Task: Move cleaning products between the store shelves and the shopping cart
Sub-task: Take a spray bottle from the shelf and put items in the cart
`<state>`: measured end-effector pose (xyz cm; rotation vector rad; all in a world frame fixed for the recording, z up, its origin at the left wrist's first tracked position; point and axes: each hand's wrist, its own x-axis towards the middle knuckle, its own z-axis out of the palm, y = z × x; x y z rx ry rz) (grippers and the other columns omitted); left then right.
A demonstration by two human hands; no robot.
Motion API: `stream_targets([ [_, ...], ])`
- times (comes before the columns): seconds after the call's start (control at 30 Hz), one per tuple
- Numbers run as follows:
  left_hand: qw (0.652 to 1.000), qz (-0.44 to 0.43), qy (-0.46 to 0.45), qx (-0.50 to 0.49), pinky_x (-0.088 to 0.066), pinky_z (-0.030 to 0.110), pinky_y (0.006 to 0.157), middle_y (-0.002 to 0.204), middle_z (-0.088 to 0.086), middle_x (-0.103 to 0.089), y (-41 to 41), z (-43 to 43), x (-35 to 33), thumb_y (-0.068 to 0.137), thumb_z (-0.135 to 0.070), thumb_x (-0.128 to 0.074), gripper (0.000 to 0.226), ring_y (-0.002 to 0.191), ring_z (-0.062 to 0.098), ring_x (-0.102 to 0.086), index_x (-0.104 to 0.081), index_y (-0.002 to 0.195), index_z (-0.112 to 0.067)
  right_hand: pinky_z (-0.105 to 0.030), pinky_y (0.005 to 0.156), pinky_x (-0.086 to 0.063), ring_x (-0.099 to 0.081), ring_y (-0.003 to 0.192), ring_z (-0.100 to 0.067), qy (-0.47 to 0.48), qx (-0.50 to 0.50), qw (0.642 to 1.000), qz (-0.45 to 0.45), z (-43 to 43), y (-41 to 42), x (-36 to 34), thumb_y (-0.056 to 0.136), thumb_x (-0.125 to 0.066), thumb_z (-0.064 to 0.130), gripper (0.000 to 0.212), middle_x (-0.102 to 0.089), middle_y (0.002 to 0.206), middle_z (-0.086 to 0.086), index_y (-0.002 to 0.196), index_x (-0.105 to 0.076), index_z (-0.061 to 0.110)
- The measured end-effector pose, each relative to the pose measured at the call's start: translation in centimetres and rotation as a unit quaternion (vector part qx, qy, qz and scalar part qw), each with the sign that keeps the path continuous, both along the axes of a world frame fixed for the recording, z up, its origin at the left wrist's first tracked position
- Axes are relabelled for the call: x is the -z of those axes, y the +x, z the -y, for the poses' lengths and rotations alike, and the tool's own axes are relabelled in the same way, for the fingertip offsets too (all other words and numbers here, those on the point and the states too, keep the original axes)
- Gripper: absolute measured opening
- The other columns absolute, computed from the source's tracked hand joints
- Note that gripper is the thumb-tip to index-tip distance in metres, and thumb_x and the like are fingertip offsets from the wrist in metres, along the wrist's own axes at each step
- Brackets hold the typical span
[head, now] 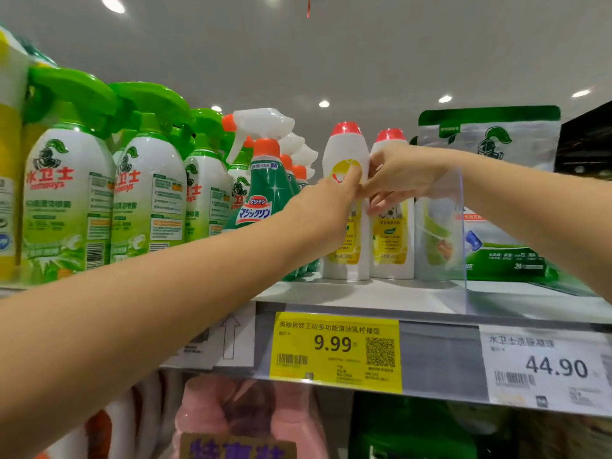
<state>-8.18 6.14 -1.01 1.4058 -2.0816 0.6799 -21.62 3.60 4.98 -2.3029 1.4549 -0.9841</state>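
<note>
Two white bottles with red caps and yellow labels stand side by side on the top shelf [364, 298]. My left hand [326, 207] holds the left white bottle [344, 145] from its left side, with the thumb pressed on the front label. From the right, my right hand [404, 175] curls its thumb and fingers at the gap between the bottles, against the same bottle's right edge. This hand covers the upper front of the right white bottle [392, 246]. No shopping cart is in view.
Green-capped spray bottles [66, 200] and a dark green spray bottle with an orange collar [265, 193] crowd the shelf to the left. A clear divider [460, 226] and green-and-white pouches [490, 140] stand on the right. Price tags [334, 349] line the shelf edge. More products sit on the shelf below.
</note>
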Motion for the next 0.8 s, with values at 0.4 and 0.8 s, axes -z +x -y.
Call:
stream_targets([
  [0.4,0.990,0.106,0.095,0.006,-0.052,0.036,0.086,0.112,0.012,-0.055,-0.1,0.4,0.2,0.093,-0.019,-0.055,0.020,0.100,0.029,-0.056,-0.058,0.108,-0.006,-0.039,0.078,-0.061,-0.073,0.083,-0.025,-0.080,0.041,0.996,-0.030,-0.6,0.6,0.3,0.077,-0.080,0.021,0.043,-0.070,0.100,-0.012,0.108,-0.058,0.002],
  [0.8,0.989,0.098,0.111,0.006,-0.045,0.034,0.079,0.109,0.010,-0.047,-0.5,0.6,0.3,0.095,-0.024,-0.050,0.015,0.102,0.028,-0.052,-0.050,0.090,-0.009,-0.024,0.050,-0.051,-0.063,0.060,-0.017,-0.146,0.082,0.986,-0.027,-1.1,0.0,0.3,0.075,-0.082,0.026,0.041,-0.065,0.082,-0.012,0.100,-0.056,0.006],
])
